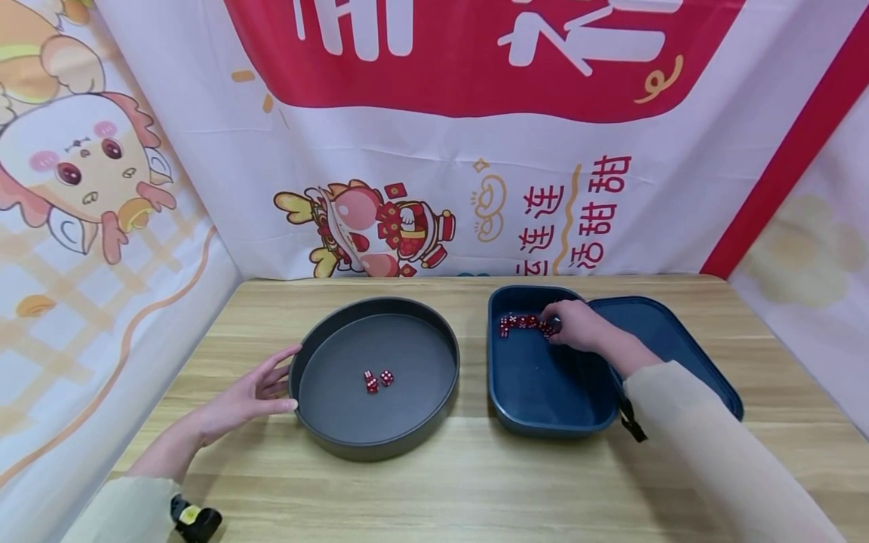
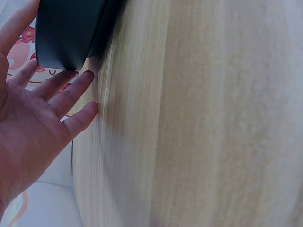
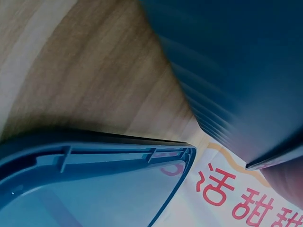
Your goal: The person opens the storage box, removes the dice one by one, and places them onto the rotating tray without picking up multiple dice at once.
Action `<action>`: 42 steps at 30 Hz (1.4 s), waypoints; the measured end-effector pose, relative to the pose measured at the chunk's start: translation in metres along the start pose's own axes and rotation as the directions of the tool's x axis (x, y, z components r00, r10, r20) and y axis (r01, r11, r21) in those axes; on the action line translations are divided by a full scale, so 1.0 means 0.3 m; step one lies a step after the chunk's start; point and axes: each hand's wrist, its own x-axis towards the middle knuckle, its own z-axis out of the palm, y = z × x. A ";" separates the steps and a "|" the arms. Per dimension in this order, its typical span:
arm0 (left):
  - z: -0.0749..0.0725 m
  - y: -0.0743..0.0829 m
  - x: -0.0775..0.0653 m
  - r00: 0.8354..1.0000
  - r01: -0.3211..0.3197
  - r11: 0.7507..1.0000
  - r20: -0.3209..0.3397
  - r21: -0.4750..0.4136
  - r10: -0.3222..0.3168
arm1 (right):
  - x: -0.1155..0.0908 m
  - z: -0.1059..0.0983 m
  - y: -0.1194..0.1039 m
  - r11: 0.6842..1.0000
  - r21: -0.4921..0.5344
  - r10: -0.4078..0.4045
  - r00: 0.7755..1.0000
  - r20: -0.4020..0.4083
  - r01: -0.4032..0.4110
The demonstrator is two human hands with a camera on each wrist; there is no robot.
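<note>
My left hand [image 1: 254,400] is spread against the left side of a round dark grey pan [image 1: 373,451], thumb and fingertips at its wall. In the left wrist view, the fingers [image 2: 71,97] reach under the pan's lower edge. Three red dice [image 1: 372,385] with white dots lie together in the pan. My right hand [image 1: 580,326] reaches into a blue rectangular box [image 1: 553,400], its thumb and fingers curled about a red die at the right end of a row of red dice [image 1: 519,322]. The fingers partly hide that die. The right wrist view shows only a sliver of hand.
A blue lid [image 1: 668,339] lies right of the box, partly beneath the right forearm. The wooden table [image 1: 434,498] meets a printed cloth backdrop [image 1: 407,151] at its far edge. A black strap [image 1: 631,418] hangs from the right wrist near the box's wall.
</note>
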 end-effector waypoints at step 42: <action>-0.002 0.009 -0.002 1.000 0.003 1.000 0.000 -0.003 -0.003 | -0.008 0.065 -0.027 0.977 0.182 -0.096 0.993 -0.065 0.107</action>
